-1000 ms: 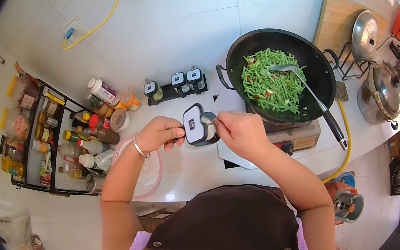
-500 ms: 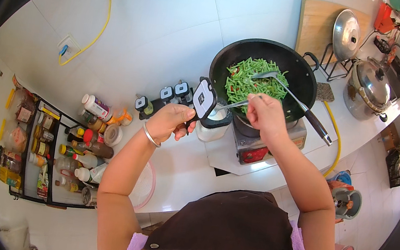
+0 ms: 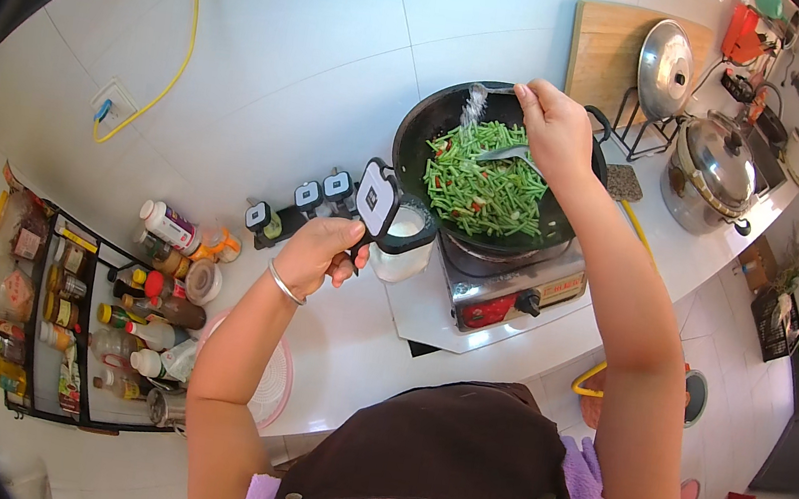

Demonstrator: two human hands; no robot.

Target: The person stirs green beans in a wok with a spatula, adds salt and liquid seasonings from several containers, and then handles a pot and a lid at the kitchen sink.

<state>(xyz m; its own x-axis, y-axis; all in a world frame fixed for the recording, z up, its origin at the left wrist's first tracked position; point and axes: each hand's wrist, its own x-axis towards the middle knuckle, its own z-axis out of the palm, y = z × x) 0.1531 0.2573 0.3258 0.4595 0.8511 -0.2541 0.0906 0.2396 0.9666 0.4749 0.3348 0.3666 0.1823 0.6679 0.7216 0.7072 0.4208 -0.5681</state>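
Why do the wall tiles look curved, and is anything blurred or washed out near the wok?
Head view: the fisheye lens bends straight tile lines toward the rim, with a black border around the picture. The white powder falling from the right hand into the wok is motion-smeared. The left hand holding the seasoning jar is sharp. Glare whitens the pot lid; lighting is even, shadows soft.

Home kitchen: stove [image 3: 505, 289], wok [image 3: 490, 176], condiments [image 3: 175, 230].
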